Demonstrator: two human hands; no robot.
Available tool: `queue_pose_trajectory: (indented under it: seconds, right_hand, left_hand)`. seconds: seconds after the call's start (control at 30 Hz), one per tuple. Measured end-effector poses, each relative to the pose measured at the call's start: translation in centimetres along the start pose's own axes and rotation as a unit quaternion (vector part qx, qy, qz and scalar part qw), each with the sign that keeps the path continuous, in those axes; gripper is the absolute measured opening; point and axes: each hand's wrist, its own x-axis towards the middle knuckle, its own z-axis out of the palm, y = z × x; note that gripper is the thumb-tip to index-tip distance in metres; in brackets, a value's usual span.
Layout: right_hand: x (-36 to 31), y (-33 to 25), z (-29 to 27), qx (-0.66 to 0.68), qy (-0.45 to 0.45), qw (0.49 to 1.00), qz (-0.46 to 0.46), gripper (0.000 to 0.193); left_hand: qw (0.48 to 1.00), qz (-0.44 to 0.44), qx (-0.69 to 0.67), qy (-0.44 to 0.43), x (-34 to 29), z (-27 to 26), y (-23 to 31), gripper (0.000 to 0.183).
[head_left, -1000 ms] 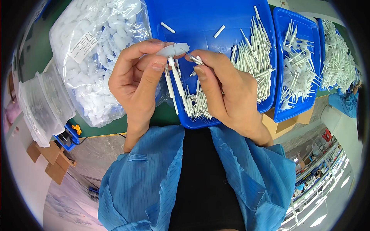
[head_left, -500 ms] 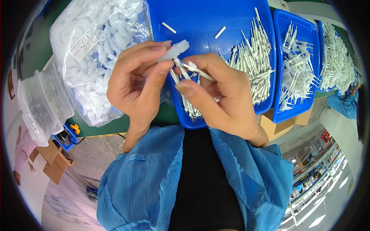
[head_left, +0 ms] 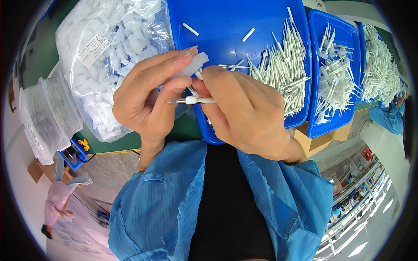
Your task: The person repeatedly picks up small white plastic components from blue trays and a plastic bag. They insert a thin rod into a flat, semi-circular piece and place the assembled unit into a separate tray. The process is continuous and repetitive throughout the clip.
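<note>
My left hand [head_left: 146,95] pinches a translucent white plastic piece [head_left: 194,65] between thumb and fingertips, over the left edge of a blue tray [head_left: 226,30]. My right hand [head_left: 248,106] is closed close beside it, the back of the hand hiding most of what it grips. A thin white rod with a pointed metal tip [head_left: 191,100] sticks out of it to the left, crossing below my left thumb. Between the hands, part of another white rod meets the plastic piece; whether it is inserted cannot be seen. Many similar white rods [head_left: 283,74] fill the tray's right side.
A clear bag of translucent plastic pieces [head_left: 117,39] lies left of the tray. Beyond it sit stacked clear plastic containers [head_left: 50,117]. To the right, a second blue tray [head_left: 314,35] and a third hold rods with white pieces. A person in pink [head_left: 58,198] is at the lower left.
My right hand has turned over, bringing a rod's pointed tip out to the left. My left hand has shifted slightly left and down with the plastic piece. The person in pink has moved further into view.
</note>
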Motion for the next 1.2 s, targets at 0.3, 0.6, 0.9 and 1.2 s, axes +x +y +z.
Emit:
queue_pose_trajectory:
  seconds: [0.3, 0.6, 0.9, 1.2]
  right_hand:
    - [1.5, -1.6, -2.2, 0.188, -0.066, 0.969, 0.145, 0.02]
    - [0.0, 0.0, -0.8, 0.101, -0.038, 0.983, 0.148, 0.008]
    - [-0.1, -0.4, -0.4, 0.155, 0.0, 0.975, 0.16, 0.003]
    - [0.5, 0.3, -0.9, 0.176, -0.041, 0.973, 0.141, 0.007]
  left_hand:
    - [0.975, -0.102, -0.172, 0.099, -1.1, 1.2, -0.5, 0.024]
    - [0.958, -0.165, -0.211, 0.101, -0.8, 1.2, -0.4, 0.028]
    - [0.959, -0.162, -0.218, 0.087, -0.7, 1.3, -0.4, 0.025]
    - [0.982, -0.074, -0.175, 0.011, -0.8, 0.8, -0.6, 0.024]
